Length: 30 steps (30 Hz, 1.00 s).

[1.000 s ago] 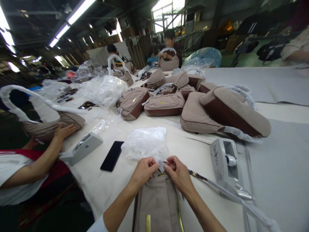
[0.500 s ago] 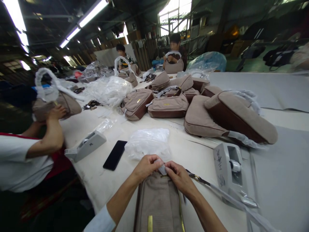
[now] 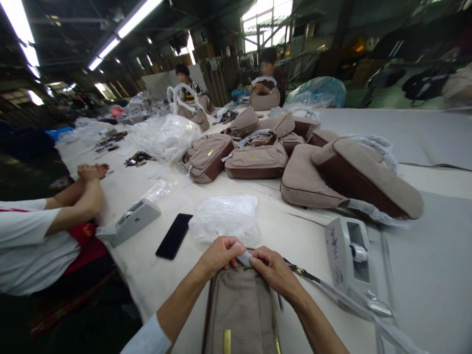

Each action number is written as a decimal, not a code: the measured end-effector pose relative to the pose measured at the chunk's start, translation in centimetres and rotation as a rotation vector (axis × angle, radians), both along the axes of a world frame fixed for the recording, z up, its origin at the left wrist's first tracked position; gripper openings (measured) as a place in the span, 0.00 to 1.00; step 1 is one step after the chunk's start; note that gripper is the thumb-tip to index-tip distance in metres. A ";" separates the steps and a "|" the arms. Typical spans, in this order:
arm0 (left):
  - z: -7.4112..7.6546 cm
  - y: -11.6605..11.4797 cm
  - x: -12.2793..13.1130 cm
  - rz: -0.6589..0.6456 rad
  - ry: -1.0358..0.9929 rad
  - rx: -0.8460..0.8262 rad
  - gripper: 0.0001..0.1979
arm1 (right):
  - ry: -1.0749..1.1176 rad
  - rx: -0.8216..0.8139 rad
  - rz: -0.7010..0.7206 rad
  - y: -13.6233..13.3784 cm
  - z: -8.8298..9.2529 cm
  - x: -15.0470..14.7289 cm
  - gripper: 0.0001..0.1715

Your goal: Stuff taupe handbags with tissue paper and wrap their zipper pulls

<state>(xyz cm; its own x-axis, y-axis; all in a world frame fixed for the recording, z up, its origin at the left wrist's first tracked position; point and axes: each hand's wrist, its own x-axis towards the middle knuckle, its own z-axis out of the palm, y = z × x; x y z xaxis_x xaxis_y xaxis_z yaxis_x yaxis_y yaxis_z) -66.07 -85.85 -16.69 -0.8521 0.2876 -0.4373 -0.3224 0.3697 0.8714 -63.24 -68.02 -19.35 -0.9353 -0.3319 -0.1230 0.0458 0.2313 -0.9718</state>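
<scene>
The brown bag (image 3: 239, 309) lies on the near side of the table (image 3: 424, 246), right in front of the person. Its bottom end is cut off by the lower edge of the view. Both hands meet at its top end. The left hand (image 3: 220, 255) and the right hand (image 3: 273, 271) each pinch a small white bit (image 3: 244, 257), fingers pressed tight on it. The fingers cover most of it, so I cannot tell if it is tape, paper or plastic. Where it joins the bag is hidden too.

A strap (image 3: 304, 272) runs off to the right from the bag, close by a tape holder (image 3: 348, 255). Just past the hands sits a crumpled plastic bag (image 3: 225, 219), with a black phone (image 3: 174, 236) near it on the left. A co-worker's arm (image 3: 77, 201) rests at the table's left edge. The widest stretch of plain table cloth lies to the right, past the tape holder.
</scene>
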 end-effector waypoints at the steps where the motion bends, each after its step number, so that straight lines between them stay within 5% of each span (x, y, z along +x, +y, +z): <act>1: -0.2 0.1 0.1 0.012 0.005 -0.013 0.17 | -0.005 0.003 -0.011 -0.1 0.1 0.1 0.14; 7: -0.4 0.1 0.6 0.050 0.065 -0.052 0.19 | -0.034 0.144 -0.104 -1.0 0.1 0.3 0.07; 14: 0.2 -0.9 0.5 -0.001 -0.041 -0.062 0.12 | -0.019 0.001 0.011 -0.7 -0.1 -0.2 0.09; 18: -0.1 -0.4 0.8 0.032 0.018 -0.096 0.09 | -0.072 -0.028 -0.049 -0.5 -0.4 -0.1 0.21; 22: -0.4 -0.5 1.1 0.004 0.106 -0.083 0.11 | -0.071 -0.047 -0.039 -0.7 -0.9 -0.2 0.12; 30: 0.2 -1.8 1.1 -0.042 0.000 -0.012 0.14 | -0.079 -0.121 0.007 -1.5 -0.6 -0.4 0.11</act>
<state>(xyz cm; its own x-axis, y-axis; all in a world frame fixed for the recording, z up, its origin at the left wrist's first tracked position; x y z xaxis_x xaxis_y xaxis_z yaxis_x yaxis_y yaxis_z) -65.02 -87.61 -16.49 -0.8391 0.3180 -0.4414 -0.3066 0.3937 0.8666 -63.69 -69.50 -19.96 -0.9217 -0.3557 -0.1548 0.1220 0.1130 -0.9861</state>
